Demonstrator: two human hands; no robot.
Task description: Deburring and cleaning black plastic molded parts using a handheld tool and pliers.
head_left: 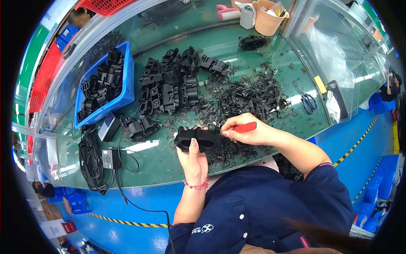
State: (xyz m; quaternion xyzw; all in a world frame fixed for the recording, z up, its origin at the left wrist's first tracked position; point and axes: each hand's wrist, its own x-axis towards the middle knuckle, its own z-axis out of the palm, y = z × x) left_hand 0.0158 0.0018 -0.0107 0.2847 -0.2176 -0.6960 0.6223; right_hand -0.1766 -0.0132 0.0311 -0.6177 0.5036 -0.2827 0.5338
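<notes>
- Wearing navy shirt (279, 199), five o'clock.
- Pinching black housing (207, 136) in left grip (195, 164), red tool (246, 127) in right grip (260, 136); seemingly midway.
- Cannot tell stage of basketed parts (105, 78), ten o'clock.

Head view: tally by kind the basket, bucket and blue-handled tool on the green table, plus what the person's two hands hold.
Blue basket: 1
Peach bucket: 1
Blue-handled tool: 1
Black part in the left hand: 1
Red tool in the right hand: 1
Total: 5
</notes>
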